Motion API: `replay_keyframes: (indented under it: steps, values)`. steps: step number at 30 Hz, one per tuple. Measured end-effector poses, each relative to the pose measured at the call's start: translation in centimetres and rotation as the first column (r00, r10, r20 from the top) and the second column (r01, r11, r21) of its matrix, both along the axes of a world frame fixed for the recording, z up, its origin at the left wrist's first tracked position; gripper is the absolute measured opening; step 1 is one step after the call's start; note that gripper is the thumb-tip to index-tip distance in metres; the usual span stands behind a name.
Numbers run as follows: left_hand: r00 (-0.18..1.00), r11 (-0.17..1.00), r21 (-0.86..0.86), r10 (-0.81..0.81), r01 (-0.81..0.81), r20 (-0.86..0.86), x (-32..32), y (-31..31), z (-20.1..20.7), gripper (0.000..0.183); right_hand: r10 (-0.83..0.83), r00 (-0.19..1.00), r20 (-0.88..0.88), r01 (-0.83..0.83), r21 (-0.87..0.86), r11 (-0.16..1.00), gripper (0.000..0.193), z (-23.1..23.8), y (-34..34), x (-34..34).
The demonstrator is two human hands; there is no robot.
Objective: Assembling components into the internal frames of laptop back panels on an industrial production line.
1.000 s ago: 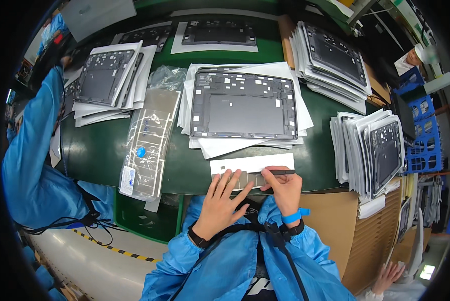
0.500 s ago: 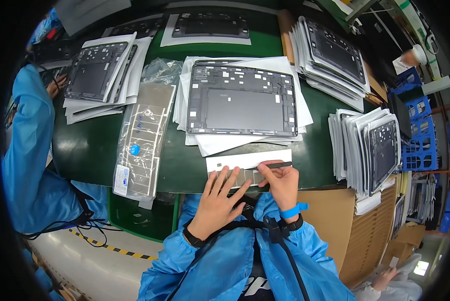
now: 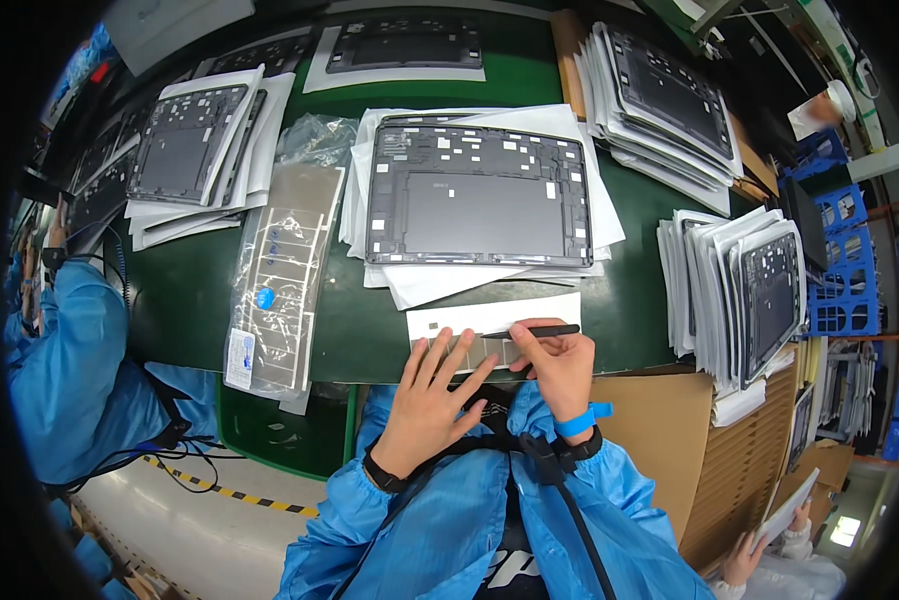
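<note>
My left hand (image 3: 427, 410) lies with fingers spread, its fingertips resting on a white backing sheet (image 3: 544, 309) at the table's front edge. Grey rectangular pieces on that sheet are partly covered by both hands. Between the thumb and fingers of my right hand (image 3: 563, 375) is a pair of black tweezers (image 3: 551, 331), its tip pointing left over the sheet. Just beyond lies a dark grey tablet back housing (image 3: 479, 215), inner side up, dotted with small white patches, on a loose stack of white paper.
Left of the housing lies a clear plastic bag (image 3: 281, 260) of grey sheets. Housing stacks stand at left (image 3: 184, 145), far right (image 3: 669, 105) and near right (image 3: 739, 290). A green bin (image 3: 351, 430) sits below the table edge. A co-worker's blue sleeve (image 3: 79, 340) is at left.
My hands keep nearly the same pose on the sheet; the view has shifted slightly. The left co-worker's arm has moved away from the left stack. A person at lower right now holds up a white panel.
</note>
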State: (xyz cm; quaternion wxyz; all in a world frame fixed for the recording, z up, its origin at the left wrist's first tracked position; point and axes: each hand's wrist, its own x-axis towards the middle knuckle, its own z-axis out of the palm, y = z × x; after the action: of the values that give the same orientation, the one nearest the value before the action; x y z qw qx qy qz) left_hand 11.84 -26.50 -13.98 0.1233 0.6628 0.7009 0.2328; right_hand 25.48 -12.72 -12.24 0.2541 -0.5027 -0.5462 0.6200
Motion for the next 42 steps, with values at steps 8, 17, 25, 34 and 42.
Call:
replay_keyframes:
  steps: [8, 17, 25, 34, 42]
  values:
    - [1.0, 1.0, -0.006, 0.006, -0.006, -0.018, 0.1, -0.1, 0.1, 0.061, -0.068, 0.993, -0.094, 0.071, 0.033, 0.997, 0.018, -0.6, -0.8, -0.4]
    - [0.998, 0.999, -0.032, -0.007, 0.005, -0.056, -0.8, 0.3, 1.6, 0.059, -0.094, 0.979, -0.183, 0.124, 0.161, 0.979, 0.014, 2.3, 1.7, 0.5]
    - [0.947, 0.961, -0.011, -0.273, 0.276, -0.17, -6.4, 4.4, 11.6, 0.058, -0.173, 0.947, -0.271, 0.272, 0.391, 0.879, 0.024, 6.1, 16.4, -1.1]
    - [0.859, 0.918, 0.068, -0.338, 0.391, -0.384, -10.9, 22.7, 9.6, 0.039, -0.16, 0.96, -0.231, 0.235, 0.345, 0.909, 0.022, 2.4, 21.7, -4.1]
    - [0.868, 0.924, 0.059, -0.332, 0.378, -0.368, -10.7, 25.5, 7.1, 0.04, -0.156, 0.953, -0.26, 0.226, 0.267, 0.937, 0.019, 1.7, 22.1, -4.0]
